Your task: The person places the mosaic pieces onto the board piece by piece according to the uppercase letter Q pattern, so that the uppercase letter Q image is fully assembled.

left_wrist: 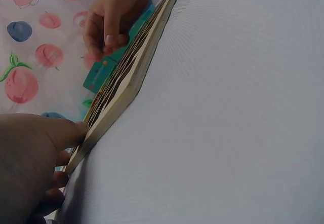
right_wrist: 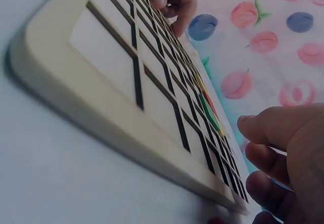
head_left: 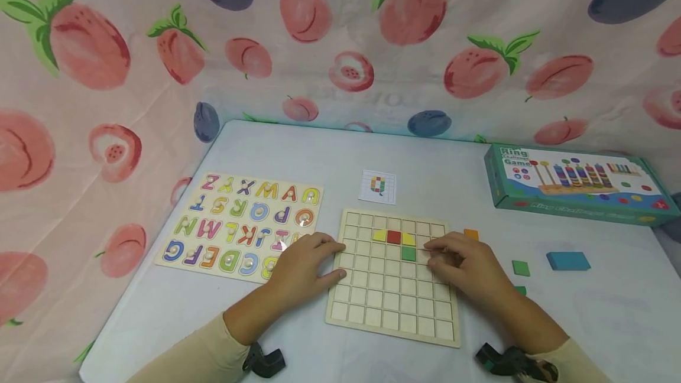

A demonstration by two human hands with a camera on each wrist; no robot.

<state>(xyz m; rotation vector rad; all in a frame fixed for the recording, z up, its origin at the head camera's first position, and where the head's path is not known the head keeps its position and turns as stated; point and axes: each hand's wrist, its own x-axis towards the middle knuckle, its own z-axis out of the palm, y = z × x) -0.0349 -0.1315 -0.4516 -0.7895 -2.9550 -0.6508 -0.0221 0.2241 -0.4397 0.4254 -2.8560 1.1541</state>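
Note:
My left hand point(head_left: 300, 268) touches the left edge of the wooden grid board point(head_left: 391, 300) with thumb and index finger. In the left wrist view, its thumb lies along the board's rim. Over the board's right edge hovers my right hand point(head_left: 468, 268), its fingers loosely bent. In the right wrist view, no piece shows between its thumb and fingers. Near the top of the grid sit a red square point(head_left: 393, 237), a yellow piece point(head_left: 380, 235) on its left and another yellow piece point(head_left: 408, 239) on its right. A green square point(head_left: 408, 253) lies below the right yellow one.
Behind the board lies a small pattern card point(head_left: 385, 175). The alphabet puzzle board point(head_left: 201, 216) is at left. Rightward are an orange piece point(head_left: 470, 234), a green square point(head_left: 521, 268), another green piece point(head_left: 520, 291), a blue block point(head_left: 568, 261) and a Ring Challenge Game box point(head_left: 580, 208).

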